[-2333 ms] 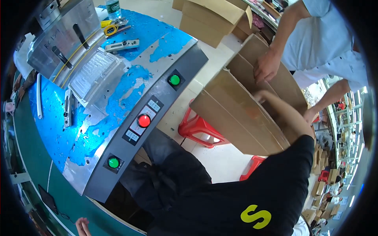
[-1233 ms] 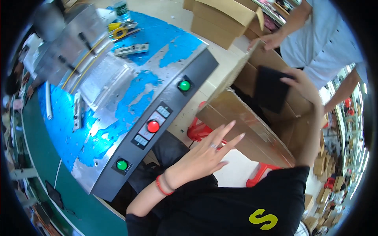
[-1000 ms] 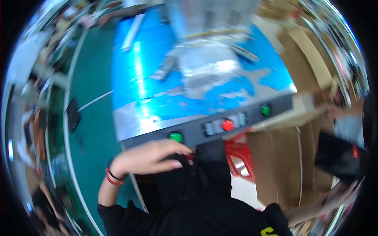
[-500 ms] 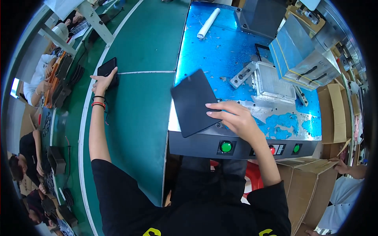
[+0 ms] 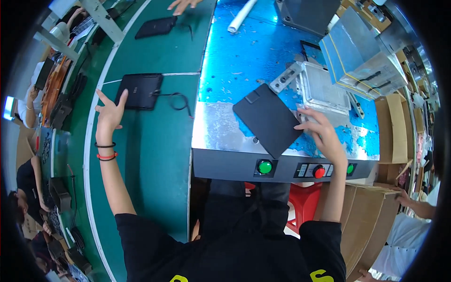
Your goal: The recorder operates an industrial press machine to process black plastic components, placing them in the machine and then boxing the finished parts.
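Note:
My left hand (image 5: pixel 110 112) is open, fingers spread, at the left edge of a black rectangular device (image 5: pixel 141 91) with a thin cable (image 5: pixel 178 99). That device lies on the green belt (image 5: pixel 159 155). In my right hand (image 5: pixel 324 134) is the right edge of a flat black panel (image 5: pixel 268 120), with fingertips on its upper face; the thumb's grip is partly hidden. The panel has a small raised rectangle near its far corner and is over the front of the blue-topped machine table (image 5: pixel 225 75). Just beyond it sits a clear-and-metal fixture (image 5: pixel 324 87) beside a metal bar (image 5: pixel 285 79).
Farther up the belt lies another black device (image 5: pixel 156 27), with another person's hand (image 5: pixel 184 5) above it. Green (image 5: pixel 265 166) and red (image 5: pixel 319 171) buttons line the table's front. A block-shaped tool head (image 5: pixel 361 56) overhangs the right side. Cardboard boxes (image 5: pixel 361 211) stand at right.
My left hand has released the black device, which now lies nearer on the belt. The panel in my right hand has moved right and turned. A second device and another person's hand have appeared.

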The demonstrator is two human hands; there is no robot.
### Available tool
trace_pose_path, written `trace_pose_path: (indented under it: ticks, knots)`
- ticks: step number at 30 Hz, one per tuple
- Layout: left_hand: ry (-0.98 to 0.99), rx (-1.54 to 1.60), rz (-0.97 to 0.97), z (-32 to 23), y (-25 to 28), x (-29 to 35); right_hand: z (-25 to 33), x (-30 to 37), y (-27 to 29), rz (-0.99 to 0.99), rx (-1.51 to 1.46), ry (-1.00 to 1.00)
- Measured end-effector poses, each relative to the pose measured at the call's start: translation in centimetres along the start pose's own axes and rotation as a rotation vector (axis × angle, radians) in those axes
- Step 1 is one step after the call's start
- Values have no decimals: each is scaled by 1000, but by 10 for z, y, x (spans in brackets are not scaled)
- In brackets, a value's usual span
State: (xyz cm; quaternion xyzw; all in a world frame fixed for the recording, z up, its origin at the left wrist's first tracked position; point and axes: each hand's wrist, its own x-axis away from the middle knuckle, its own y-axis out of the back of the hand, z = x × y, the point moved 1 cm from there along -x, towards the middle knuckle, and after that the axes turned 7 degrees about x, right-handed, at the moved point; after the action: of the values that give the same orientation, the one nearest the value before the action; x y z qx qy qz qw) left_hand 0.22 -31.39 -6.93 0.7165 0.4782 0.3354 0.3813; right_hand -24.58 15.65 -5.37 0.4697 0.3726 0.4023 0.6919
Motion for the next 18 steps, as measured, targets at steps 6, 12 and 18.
trace_pose_path:
  ticks: [6,12,18]
  knots:
    - [-620,-412,356,25,18,-31,58,-34,-18,113,199,-146]
    - [-805,-530,491,-2,0,-17,121,-18,-71,-131,495,-379]
    - [-718,-355,546,18,-2,5,149,-30,-77,-198,270,-509]
